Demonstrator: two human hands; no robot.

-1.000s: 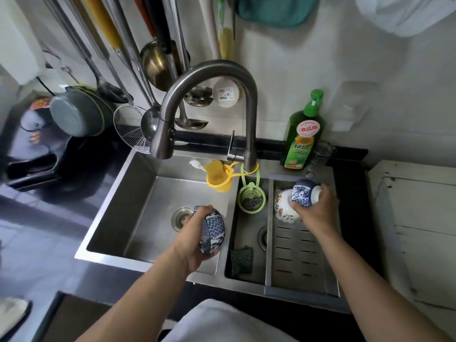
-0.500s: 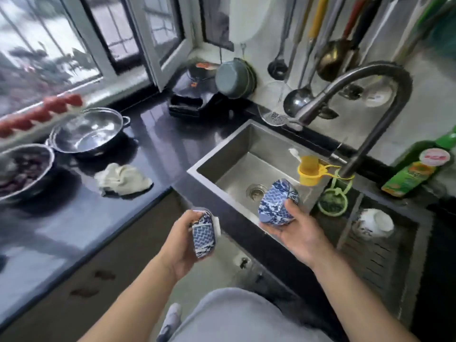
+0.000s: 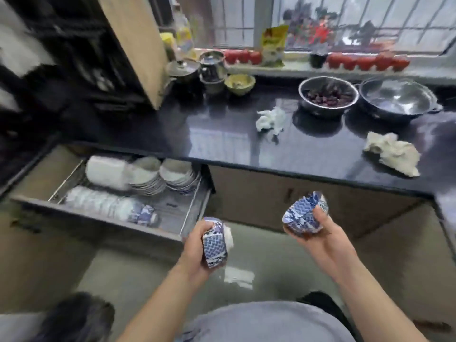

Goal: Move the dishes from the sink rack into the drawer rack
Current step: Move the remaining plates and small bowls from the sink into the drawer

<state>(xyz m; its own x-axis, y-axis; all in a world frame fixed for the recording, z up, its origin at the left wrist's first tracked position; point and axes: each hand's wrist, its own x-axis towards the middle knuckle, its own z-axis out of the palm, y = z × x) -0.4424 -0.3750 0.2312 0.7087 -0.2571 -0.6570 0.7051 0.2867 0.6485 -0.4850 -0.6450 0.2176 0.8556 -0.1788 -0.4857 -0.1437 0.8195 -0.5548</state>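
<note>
Two blue-and-white bowls were held in the air above the floor, in front of the open drawer rack. The left hand had its fingers curled round one bowl, which lay on its side with the white inside facing right. The right hand gripped the other bowl from beneath, thumb across its outer wall, the bowl tipped so that its patterned outside faced the camera. The two bowls were apart from each other. The drawer rack stood pulled out to the left under the bench; in it lay a row of stacked bowls on their sides at the front and stacks of plates at the back, just beside a white stack that the blur left unclear. On the dark, glossy bench sat a steel bowl of dark fruit, a steel pan just beside it, a crumpled white cloth and a second pale cloth nearer the right edge. A wooden board leaned at the left. Along the windowsill stood red items, too blurred to name.
</note>
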